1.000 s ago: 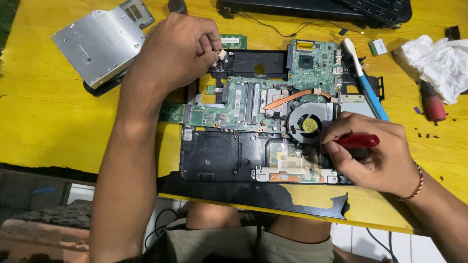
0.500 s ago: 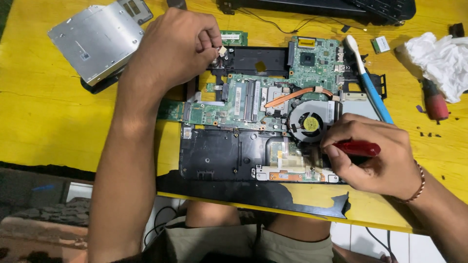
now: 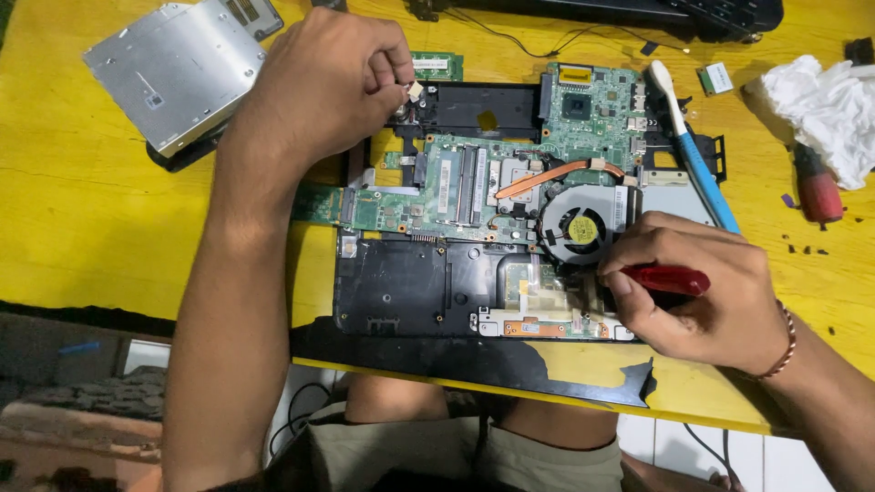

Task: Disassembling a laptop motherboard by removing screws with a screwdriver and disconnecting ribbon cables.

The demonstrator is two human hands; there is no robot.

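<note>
A: Where is the screwdriver (image 3: 670, 279)?

B: In the right hand (image 3: 706, 301), beside the fan (image 3: 578, 230) of the opened laptop (image 3: 410, 282). The grip is pressed together around its red handle; the tip is hidden under the fingers.

A: And the left hand (image 3: 319, 87)?

B: At the board's (image 3: 474, 182) far edge, its grip pinching a small pale connector (image 3: 415, 90); the hand covers what lies beneath.

A: Room around?

B: The laptop overhangs the bench's (image 3: 82, 228) near edge. A drive (image 3: 173, 68) lies left, a brush (image 3: 693, 150) and a tissue (image 3: 820, 105) right.

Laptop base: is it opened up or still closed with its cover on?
Opened up. The laptop base shows its bare green circuit board, copper heat pipe and round fan; no cover lies over them.
</note>
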